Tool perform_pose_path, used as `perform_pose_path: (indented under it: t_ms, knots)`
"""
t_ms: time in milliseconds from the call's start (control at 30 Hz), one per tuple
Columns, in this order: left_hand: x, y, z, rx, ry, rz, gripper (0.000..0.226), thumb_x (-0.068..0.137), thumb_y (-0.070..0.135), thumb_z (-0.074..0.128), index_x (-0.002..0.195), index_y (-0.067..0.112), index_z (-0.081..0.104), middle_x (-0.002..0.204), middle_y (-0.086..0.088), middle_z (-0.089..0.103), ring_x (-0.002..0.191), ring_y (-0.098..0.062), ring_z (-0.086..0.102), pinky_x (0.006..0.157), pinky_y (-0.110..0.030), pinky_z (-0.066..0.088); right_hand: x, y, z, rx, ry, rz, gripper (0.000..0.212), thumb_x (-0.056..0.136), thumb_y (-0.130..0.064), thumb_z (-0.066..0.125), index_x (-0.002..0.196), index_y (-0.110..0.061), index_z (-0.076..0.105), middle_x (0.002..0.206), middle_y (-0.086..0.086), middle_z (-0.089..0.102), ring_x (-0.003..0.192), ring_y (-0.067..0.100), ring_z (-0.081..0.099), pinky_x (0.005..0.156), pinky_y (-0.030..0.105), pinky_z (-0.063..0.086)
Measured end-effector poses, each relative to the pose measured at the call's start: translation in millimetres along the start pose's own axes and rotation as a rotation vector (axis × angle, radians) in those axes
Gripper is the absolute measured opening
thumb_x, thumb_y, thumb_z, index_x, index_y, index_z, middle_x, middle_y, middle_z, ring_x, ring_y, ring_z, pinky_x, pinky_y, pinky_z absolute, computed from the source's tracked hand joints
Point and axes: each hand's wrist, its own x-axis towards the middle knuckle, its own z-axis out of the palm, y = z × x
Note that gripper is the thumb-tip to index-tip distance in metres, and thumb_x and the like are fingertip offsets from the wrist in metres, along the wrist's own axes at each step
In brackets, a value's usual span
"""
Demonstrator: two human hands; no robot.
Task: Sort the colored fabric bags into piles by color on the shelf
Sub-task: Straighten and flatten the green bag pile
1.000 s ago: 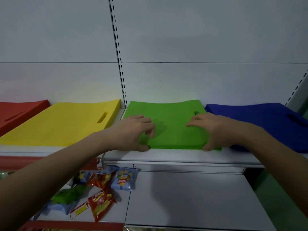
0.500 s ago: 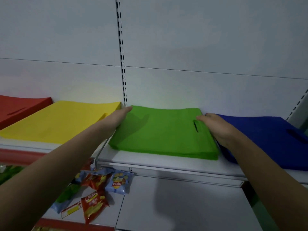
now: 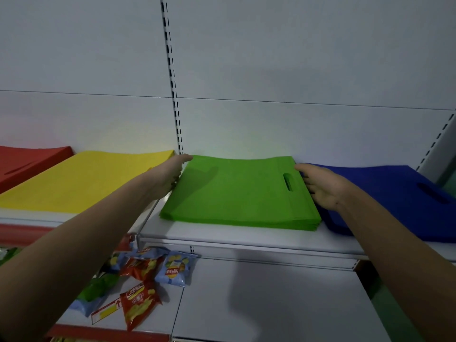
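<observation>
**Green pile squared between two flat hands**

White shelving filled the wall. Nearest, on the lower shelf [image 3: 259,304], snack packets [image 3: 145,280] lay scattered at the left. Above, on the upper shelf [image 3: 234,236], the green bags [image 3: 237,196] sat stacked. The left hand [image 3: 170,175] pressed the pile's left edge, fingers straight, grasping nothing. The right hand [image 3: 323,185] lay against its right edge near the handle slot, fingers loosely extended. Yellow bags [image 3: 81,178] lay just left, red bags [image 3: 27,161] beyond them, blue bags [image 3: 394,193] on the right, partly under that hand's wrist.
</observation>
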Motion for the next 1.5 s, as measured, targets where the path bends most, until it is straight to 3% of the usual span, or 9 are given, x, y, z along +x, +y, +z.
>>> perform_pose_path:
  t_ms: [100,267,400,533,733,867,967,1133,1500]
  knots:
    - [1,1,3,-0.011,-0.055,-0.013,0.072,0.099,0.045,0.043,0.151,-0.001,0.024,0.144,-0.01,0.043,0.109,-0.019,0.051,0.093,-0.033,0.035,-3,1,7,0.02,-0.03,0.054,0.031,0.097,-0.034,0.056,0.113,-0.01,0.066,0.105,0.012,0.071,0.089,0.024,0.067,0.071,0.035,0.055]
    - [8,2,-3,0.005,-0.036,-0.014,0.072,0.1,0.041,0.045,0.153,-0.001,0.02,0.153,-0.013,0.036,0.124,-0.02,0.045,0.094,-0.029,0.034,-11,-2,8,-0.009,-0.016,0.025,0.024,0.1,-0.031,0.051,0.098,-0.012,0.065,0.098,0.008,0.069,0.083,0.017,0.064,0.062,0.028,0.049]
    - [13,-1,0,-0.006,-0.08,-0.032,0.067,0.101,0.04,0.042,0.151,-0.001,0.025,0.144,-0.006,0.043,0.116,-0.018,0.051,0.095,-0.029,0.034,-8,-3,0,0.034,0.028,0.04,0.024,0.1,-0.029,0.051,0.116,-0.013,0.051,0.113,0.007,0.059,0.109,0.021,0.056,0.09,0.031,0.046]
    - [10,0,2,0.004,-0.119,-0.045,0.069,0.101,0.041,0.042,0.151,-0.002,0.022,0.144,-0.008,0.043,0.117,-0.017,0.049,0.096,-0.029,0.034,-6,-5,3,0.038,-0.036,0.107,0.029,0.101,-0.03,0.047,0.105,-0.005,0.062,0.1,0.009,0.064,0.085,0.018,0.06,0.065,0.032,0.049]
    - [19,2,-10,-0.05,-0.072,-0.031,0.072,0.098,0.042,0.049,0.152,0.0,0.025,0.152,-0.012,0.04,0.125,-0.018,0.048,0.102,-0.03,0.038,-5,-7,0,0.08,0.003,0.08,0.065,0.1,-0.031,0.048,0.15,0.004,0.024,0.142,0.016,0.047,0.121,0.023,0.052,0.091,0.031,0.043]
    - [22,2,-7,-0.024,-0.092,-0.032,0.072,0.099,0.039,0.048,0.153,-0.001,0.021,0.155,-0.01,0.034,0.137,-0.02,0.039,0.101,-0.03,0.035,-4,-6,5,0.053,-0.061,0.092,0.043,0.101,-0.032,0.046,0.128,-0.001,0.056,0.117,0.014,0.064,0.096,0.021,0.061,0.071,0.034,0.05]
    - [26,1,-11,-0.023,-0.061,-0.02,0.075,0.097,0.041,0.051,0.154,0.003,0.021,0.156,-0.01,0.034,0.135,-0.02,0.042,0.1,-0.031,0.038,-2,-7,4,0.042,-0.023,0.06,0.04,0.102,-0.031,0.046,0.13,-0.003,0.049,0.117,0.013,0.061,0.099,0.021,0.059,0.083,0.032,0.046]
    - [35,-2,-3,-0.012,-0.071,-0.024,0.052,0.099,0.036,0.049,0.141,0.006,0.04,0.136,-0.004,0.048,0.102,-0.012,0.054,0.084,-0.027,0.039,3,-5,4,0.013,-0.038,0.05,0.039,0.102,-0.029,0.045,0.123,0.001,0.059,0.113,0.012,0.066,0.091,0.019,0.062,0.068,0.032,0.048]
    - [38,-1,-5,0.186,-0.004,0.093,0.062,0.1,0.035,0.049,0.152,0.007,0.028,0.159,-0.008,0.027,0.145,-0.023,0.028,0.109,-0.03,0.026,10,-8,6,-0.081,0.061,-0.01,0.023,0.1,-0.03,0.048,0.103,-0.009,0.057,0.108,0.004,0.061,0.1,0.019,0.057,0.09,0.033,0.046]
